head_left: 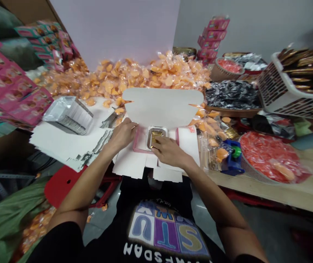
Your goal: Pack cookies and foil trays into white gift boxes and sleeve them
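An open white cardboard box [164,106] with pink side walls lies in front of me, its lid standing up at the back. Inside is a silver foil tray [148,137] with a small gold packet [154,136] in it. My left hand [123,135] is at the box's left wall, its fingers closed on that edge. Reaching over the tray from the right, my right hand [169,149] has its thumb and fingers pinched together on the gold packet, which they partly cover.
Orange items in clear bags [145,75] are heaped behind the box. Stacked foil trays [69,115] and flat cardboard [63,146] lie left. On the right are a blue tape dispenser [232,157], red packets [268,153], black packets [230,95] and a white basket [282,87]. Pink boxes [14,84] stand far left.
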`<state>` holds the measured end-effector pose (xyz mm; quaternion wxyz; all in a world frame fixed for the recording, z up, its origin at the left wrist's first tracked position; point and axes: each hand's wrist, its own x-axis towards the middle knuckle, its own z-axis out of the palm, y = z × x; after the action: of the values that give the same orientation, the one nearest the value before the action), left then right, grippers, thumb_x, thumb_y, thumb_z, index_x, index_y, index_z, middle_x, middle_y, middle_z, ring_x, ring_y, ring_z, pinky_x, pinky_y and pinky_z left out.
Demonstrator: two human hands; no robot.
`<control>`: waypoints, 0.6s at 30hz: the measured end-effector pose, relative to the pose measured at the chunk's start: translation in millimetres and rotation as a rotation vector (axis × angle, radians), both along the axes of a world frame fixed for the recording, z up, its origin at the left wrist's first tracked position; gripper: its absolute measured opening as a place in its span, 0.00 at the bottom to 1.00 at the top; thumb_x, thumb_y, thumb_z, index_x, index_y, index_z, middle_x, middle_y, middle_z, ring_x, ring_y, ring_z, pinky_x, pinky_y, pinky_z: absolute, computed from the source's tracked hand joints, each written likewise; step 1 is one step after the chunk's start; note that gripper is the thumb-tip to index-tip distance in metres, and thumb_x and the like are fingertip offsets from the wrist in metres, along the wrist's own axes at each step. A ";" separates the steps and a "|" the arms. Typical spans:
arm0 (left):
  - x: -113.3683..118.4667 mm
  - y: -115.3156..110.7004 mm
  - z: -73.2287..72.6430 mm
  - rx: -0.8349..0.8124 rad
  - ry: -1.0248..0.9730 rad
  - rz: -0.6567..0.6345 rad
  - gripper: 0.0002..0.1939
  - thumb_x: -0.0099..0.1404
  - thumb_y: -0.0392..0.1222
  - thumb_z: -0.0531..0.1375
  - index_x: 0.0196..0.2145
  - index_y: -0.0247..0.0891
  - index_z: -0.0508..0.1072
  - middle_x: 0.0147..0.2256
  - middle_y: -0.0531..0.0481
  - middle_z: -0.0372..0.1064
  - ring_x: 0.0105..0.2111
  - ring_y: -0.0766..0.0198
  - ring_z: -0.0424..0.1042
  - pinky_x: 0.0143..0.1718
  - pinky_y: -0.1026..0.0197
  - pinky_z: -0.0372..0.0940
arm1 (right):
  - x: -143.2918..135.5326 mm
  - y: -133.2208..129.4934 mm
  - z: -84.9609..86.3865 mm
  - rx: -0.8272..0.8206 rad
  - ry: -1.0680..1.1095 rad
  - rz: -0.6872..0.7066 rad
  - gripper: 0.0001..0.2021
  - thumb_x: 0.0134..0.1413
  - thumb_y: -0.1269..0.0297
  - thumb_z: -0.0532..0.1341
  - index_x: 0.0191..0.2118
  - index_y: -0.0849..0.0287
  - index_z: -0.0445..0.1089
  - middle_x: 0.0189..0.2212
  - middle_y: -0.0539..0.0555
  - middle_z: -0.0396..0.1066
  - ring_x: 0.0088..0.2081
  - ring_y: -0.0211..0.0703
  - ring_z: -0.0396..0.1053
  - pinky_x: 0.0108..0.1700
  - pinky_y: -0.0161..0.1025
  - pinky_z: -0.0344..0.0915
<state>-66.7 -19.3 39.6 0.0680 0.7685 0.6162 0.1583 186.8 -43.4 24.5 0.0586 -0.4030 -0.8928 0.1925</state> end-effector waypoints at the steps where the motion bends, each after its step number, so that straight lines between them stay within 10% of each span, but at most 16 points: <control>1: 4.3 1.9 -5.6 -0.036 0.018 -0.021 0.18 0.77 0.41 0.55 0.48 0.38 0.86 0.43 0.39 0.77 0.41 0.52 0.78 0.47 0.54 0.72 | -1.8 -4.8 -1.3 -0.026 0.012 -0.017 0.18 0.81 0.57 0.55 0.55 0.55 0.82 0.62 0.64 0.77 0.63 0.64 0.72 0.66 0.62 0.67; 8: 15.1 -0.8 -18.8 0.162 -0.256 0.076 0.25 0.72 0.56 0.58 0.55 0.37 0.82 0.44 0.39 0.73 0.41 0.49 0.74 0.49 0.48 0.73 | 45.7 -2.1 24.1 0.153 0.207 -0.189 0.16 0.78 0.61 0.58 0.58 0.48 0.82 0.60 0.56 0.82 0.63 0.56 0.75 0.67 0.56 0.67; 13: 23.2 -9.8 -4.7 -0.190 -0.801 0.016 0.31 0.60 0.53 0.66 0.59 0.41 0.76 0.50 0.43 0.76 0.39 0.56 0.73 0.38 0.56 0.72 | 173.6 84.8 65.8 0.193 -0.054 -0.918 0.20 0.74 0.68 0.54 0.57 0.59 0.83 0.56 0.65 0.84 0.58 0.62 0.79 0.58 0.48 0.71; 18: 66.8 -8.5 -6.7 -0.341 -0.992 -0.008 0.31 0.55 0.57 0.76 0.52 0.42 0.76 0.43 0.48 0.78 0.36 0.56 0.76 0.35 0.57 0.72 | 238.1 185.6 66.9 0.083 -0.117 -0.912 0.17 0.72 0.68 0.64 0.61 0.67 0.78 0.60 0.73 0.80 0.62 0.65 0.77 0.62 0.49 0.72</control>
<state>0.1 -27.7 33.0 0.4764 0.5814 0.5242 0.4004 425.0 142.1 91.4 0.1030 -0.7623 -0.6329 0.0880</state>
